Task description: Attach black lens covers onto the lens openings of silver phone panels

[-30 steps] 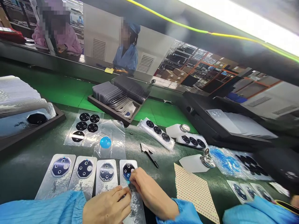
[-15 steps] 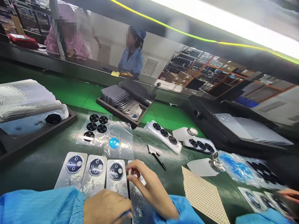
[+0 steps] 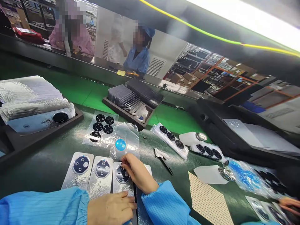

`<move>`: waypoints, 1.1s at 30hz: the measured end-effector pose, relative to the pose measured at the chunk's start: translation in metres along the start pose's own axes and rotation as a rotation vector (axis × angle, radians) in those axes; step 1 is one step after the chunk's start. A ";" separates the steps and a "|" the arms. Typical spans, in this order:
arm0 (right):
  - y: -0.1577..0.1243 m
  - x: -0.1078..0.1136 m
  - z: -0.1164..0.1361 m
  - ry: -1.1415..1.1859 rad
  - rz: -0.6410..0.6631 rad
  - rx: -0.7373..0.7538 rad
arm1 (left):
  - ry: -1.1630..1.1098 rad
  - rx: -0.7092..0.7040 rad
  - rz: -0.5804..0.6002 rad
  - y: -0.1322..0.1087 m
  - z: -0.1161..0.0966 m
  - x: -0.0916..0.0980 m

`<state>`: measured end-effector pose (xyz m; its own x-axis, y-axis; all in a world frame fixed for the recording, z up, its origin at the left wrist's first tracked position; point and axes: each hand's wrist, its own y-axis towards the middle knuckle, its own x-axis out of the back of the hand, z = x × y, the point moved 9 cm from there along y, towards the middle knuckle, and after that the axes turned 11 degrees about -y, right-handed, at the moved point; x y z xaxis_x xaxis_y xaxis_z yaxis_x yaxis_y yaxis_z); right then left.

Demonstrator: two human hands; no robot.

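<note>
Several silver phone back covers lie side by side at the near edge, with dark camera rings: one (image 3: 81,170), a second (image 3: 102,173), a third (image 3: 122,181). My right hand (image 3: 138,173) lies across a fourth cover (image 3: 148,170). Its fingertips are pinched together at the upper right of the third cover's camera ring (image 3: 122,174). What they pinch is too small to make out. My left hand (image 3: 110,209) rests curled on the lower end of the third cover. A bit of blue film (image 3: 127,222) shows under its fingers.
Just beyond lie a clear sheet with a blue round sticker (image 3: 120,144) and a sheet of black lens discs (image 3: 102,125). Trays of covers stand left (image 3: 77,117) and centre (image 3: 122,115). To the right are lens strips (image 3: 170,137), tweezers (image 3: 167,163), dotted paper (image 3: 208,201) and another person's hand (image 3: 288,203).
My right hand left the fourth cover's ring, lifted, and came down on the third cover's ring. A blue film piece turned up at my left fingertips. The view shifted left.
</note>
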<state>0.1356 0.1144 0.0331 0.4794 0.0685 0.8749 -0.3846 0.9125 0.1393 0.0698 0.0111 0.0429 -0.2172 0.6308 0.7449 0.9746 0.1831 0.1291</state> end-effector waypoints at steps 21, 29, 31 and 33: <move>-0.080 0.019 0.049 0.071 0.132 0.109 | 0.081 -0.057 -0.039 -0.001 -0.005 -0.007; -0.016 0.022 0.010 0.063 0.028 -0.012 | 0.177 -0.056 -0.001 -0.007 -0.003 -0.016; -0.003 0.009 0.004 0.074 0.074 -0.003 | 0.168 -0.052 0.003 -0.006 -0.003 -0.016; 0.002 0.001 0.001 0.077 0.107 0.005 | 0.156 -0.052 0.001 -0.006 -0.002 -0.014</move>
<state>0.1343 0.1158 0.0345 0.4946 0.1968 0.8466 -0.4411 0.8961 0.0493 0.0670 -0.0007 0.0328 -0.2092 0.5056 0.8370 0.9771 0.1412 0.1589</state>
